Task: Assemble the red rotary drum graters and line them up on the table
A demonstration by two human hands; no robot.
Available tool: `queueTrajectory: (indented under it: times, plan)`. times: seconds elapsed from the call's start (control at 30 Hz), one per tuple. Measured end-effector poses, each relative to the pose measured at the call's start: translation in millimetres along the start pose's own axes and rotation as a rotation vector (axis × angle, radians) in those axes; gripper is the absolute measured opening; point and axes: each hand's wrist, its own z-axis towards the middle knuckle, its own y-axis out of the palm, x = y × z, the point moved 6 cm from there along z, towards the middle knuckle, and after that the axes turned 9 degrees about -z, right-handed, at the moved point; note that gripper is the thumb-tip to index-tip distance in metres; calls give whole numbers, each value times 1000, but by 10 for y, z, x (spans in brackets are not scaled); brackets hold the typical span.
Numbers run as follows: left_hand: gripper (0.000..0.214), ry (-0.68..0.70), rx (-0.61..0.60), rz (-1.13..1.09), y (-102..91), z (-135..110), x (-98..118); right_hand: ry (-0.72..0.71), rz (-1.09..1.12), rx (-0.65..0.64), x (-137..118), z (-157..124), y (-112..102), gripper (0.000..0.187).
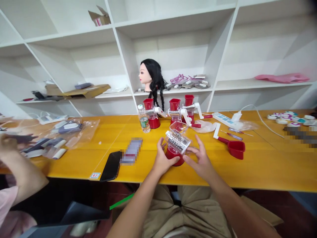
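Observation:
A rotary grater with a clear housing, a metal drum and a red base stands at the table's front, tilted slightly in view. My left hand curls round its red base, thumb across the front. To the right of the drum, my right hand has its fingers spread, the fingertips close to the drum's end and base; whether they touch is unclear. Further right lie a white crank handle with a red grip and a red hopper part.
Behind stand several assembled red graters and a water bottle. A black phone lies left. Screwdrivers and a power strip are right. A mannequin head sits on the shelf. Another person's arm reaches in from the left.

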Motion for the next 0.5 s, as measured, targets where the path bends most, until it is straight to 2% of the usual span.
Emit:
queueTrajectory:
  times: [0.07,0.13,0.2,0.3,0.37,0.43,0.5]
  plan:
    - [119,32,-79,-3,-37,31,25,-63,-42,50,58,-46,-103,64]
    - [118,42,-162,-61,-63,93,34,-127,-62,37,78,-70,-157,37]
    - [115,35,-219,-182,-77,175,50,-186,-105,-31,47,-76,-164,28]
    - [104,10,-242,-366,-50,282,105,-285,-276,-121,-62,-87,-122,35]
    - [98,12,-254,-405,15,304,161,-368,-416,-136,-134,-113,-63,45]
    - [105,27,-286,-393,100,288,222,-438,-542,-127,-175,-149,30,55]
    - [123,32,-308,-353,166,255,267,-483,-644,-117,-184,-180,157,64]
